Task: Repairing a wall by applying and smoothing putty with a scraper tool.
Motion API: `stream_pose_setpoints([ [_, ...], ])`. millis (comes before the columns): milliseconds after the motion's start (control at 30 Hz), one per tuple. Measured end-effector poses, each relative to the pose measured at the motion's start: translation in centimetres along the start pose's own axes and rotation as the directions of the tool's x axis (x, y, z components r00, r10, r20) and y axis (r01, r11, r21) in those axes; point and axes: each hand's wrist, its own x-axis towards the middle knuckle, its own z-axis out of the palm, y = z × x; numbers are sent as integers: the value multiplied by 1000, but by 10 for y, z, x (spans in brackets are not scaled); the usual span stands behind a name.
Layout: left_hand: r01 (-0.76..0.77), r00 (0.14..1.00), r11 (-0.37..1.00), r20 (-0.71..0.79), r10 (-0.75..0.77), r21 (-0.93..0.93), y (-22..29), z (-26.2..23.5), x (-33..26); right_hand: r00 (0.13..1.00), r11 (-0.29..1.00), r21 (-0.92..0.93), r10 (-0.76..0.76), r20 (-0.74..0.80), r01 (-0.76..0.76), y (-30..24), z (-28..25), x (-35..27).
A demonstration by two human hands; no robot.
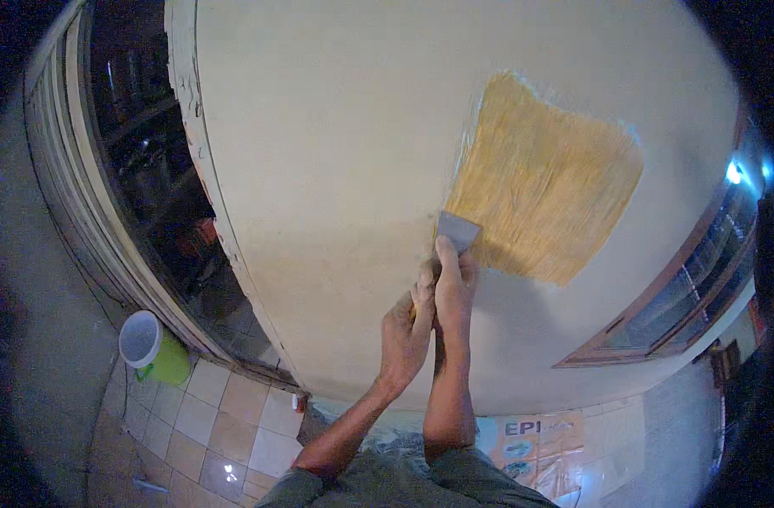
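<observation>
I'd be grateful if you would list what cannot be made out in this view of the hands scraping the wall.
Head view only:
- Scraper: handle hidden inside the right hand and left hand; only the blade shows.
- Green bucket: contents not visible, too small and dim.
- Left window: what lies behind the glass is dark and unclear.
- Printed sack: partly covered by the forearms.
</observation>
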Motion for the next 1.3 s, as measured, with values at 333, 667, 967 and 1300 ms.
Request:
stream_pose_setpoints([
  [333, -12, 999, 998, -51, 15, 63, 1, 4, -9, 1000, 984, -176, -20, -5, 18, 29, -21, 16],
  [667, 15, 999, 1000, -47, -14, 16, -4, 8, -9, 999, 989, -150, 3, 44, 4, 19, -16, 11],
  [967, 88, 996, 994, -39, -85, 62, -47, -1, -31, 998, 974, -227, -16, -60, 2, 80, -48, 2],
  [1300, 47, 998, 995, -44, -43, 87, -56, -6, -31, 992, 992, -36, 118, -39, -119, 70, -41, -9],
])
